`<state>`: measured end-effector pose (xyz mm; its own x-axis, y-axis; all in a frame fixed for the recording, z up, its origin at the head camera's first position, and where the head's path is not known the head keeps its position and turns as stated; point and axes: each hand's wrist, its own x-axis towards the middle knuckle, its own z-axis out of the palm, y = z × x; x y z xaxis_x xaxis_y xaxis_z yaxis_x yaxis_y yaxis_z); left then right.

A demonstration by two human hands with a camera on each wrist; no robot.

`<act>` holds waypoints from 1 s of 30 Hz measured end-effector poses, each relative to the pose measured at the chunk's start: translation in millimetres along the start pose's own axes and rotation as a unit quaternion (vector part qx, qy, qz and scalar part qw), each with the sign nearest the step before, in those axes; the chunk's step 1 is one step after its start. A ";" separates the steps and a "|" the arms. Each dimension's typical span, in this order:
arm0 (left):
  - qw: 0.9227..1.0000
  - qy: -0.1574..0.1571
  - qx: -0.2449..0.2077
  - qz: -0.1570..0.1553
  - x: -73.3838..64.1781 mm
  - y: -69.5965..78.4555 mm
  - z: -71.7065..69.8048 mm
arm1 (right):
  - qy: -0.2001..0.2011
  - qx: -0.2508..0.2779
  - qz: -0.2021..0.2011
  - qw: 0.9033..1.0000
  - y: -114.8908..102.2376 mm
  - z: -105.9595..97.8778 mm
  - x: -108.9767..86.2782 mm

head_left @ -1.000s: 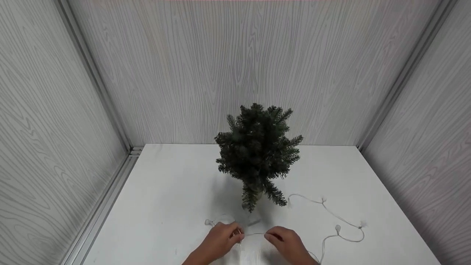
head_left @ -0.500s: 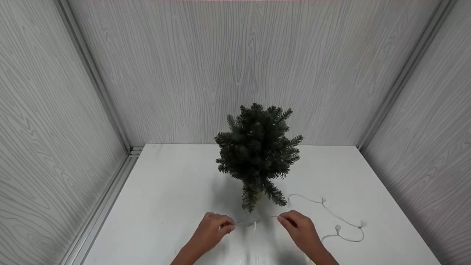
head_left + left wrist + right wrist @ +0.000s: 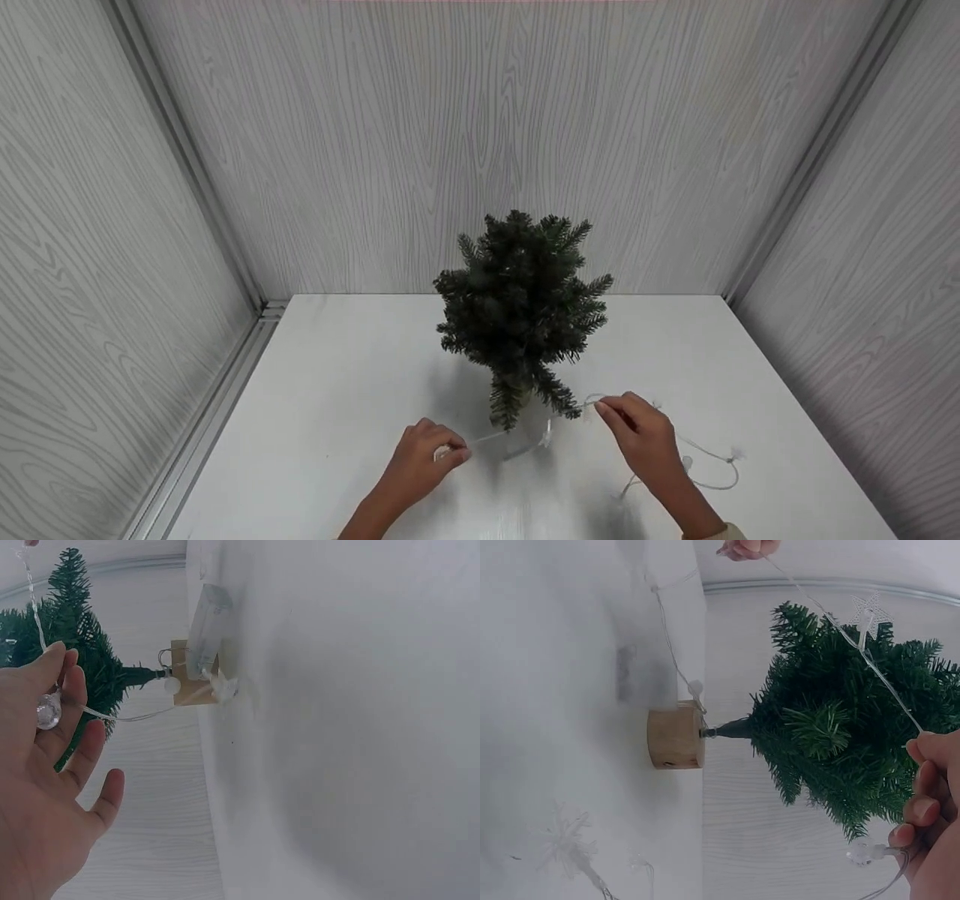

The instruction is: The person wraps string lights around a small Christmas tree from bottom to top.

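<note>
A small artificial Christmas tree stands on a round wooden base. In front of it, a string of lights runs taut between both hands. My left hand pinches the thin wire between thumb and index finger; a clear bulb hangs by its fingers. On the right, my right hand pinches the same wire, with another bulb dangling beneath the fingers. A clear star hangs on the stretch between them. Beside the base lies a translucent box with wire near it.
More of the light string trails in loops over the right side of the white table. A frilly clear ornament sits on that trailing part. Wood-grain panels enclose the back and both sides.
My hands have moved apart from close together near the table's front. The right went right and toward the tree, the left a little left and forward, stretching the wire between them.
</note>
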<state>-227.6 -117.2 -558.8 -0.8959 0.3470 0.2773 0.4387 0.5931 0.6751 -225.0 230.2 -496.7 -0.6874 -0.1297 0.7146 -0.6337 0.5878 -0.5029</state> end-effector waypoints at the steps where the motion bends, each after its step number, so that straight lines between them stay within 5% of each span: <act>1: 1.000 0.004 -0.001 0.002 -0.3 0.5 -0.5 | 0.001 -0.002 -0.003 1.000 0.1 -1.4 2.4; 6: 1.000 0.023 0.004 0.009 -0.2 1.1 -1.6 | 0.015 -0.006 -0.004 1.000 3.0 -9.6 11.4; 13: 1.000 0.016 0.018 -0.006 2.4 -6.1 -2.1 | 0.085 -0.009 -0.035 0.996 11.8 -23.0 20.9; 16: 0.999 0.026 0.032 -0.012 2.9 -9.7 -1.2 | 0.104 -0.010 -0.036 0.994 -0.3 -30.9 25.6; 22: 0.994 0.090 0.056 0.002 6.5 -6.5 -5.4 | 0.117 -0.012 0.000 0.993 6.3 -39.0 25.4; 30: 0.975 0.199 0.062 0.078 23.5 5.6 -8.6 | 0.124 0.003 0.105 0.987 23.1 -50.4 22.4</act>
<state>-246.8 -111.9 -542.6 -0.7623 0.1456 0.6307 0.5556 0.6471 0.5221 -237.2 281.2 -467.8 -0.6964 0.1945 0.6908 -0.4891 0.5757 -0.6552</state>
